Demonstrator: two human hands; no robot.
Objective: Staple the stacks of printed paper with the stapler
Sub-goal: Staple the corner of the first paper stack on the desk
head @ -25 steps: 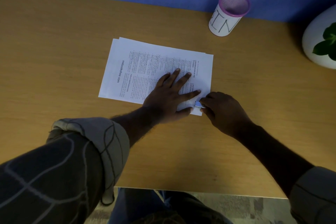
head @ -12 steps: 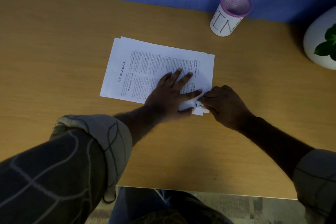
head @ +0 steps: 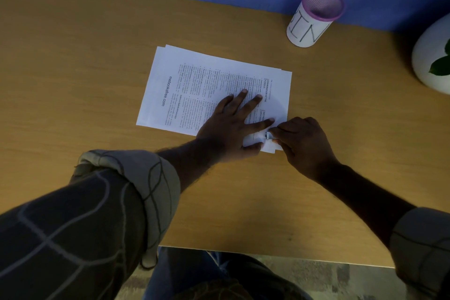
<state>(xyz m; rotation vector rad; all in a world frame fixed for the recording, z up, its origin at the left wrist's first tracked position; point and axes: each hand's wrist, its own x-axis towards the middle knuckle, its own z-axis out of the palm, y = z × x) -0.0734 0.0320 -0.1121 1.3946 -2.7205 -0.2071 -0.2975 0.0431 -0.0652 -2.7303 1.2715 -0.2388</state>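
A stack of printed paper [head: 194,85] lies on the wooden desk [head: 73,68], its sheets slightly fanned. My left hand [head: 233,124] presses flat on the stack's near right part, fingers spread. My right hand [head: 304,143] is closed over a small stapler [head: 269,135] at the stack's near right corner. Only the stapler's pale tip shows between my fingers; the rest is hidden under the hand. The tip sits over the paper corner.
A white pen cup with a purple mesh rim [head: 314,17] stands at the back of the desk against the blue wall. A white plant pot with green leaves [head: 433,61] sits at the right edge. The desk's front edge runs just above my knees.
My right hand has slid a little left and further onto the paper corner with the stapler. My left hand stays flat on the stack.
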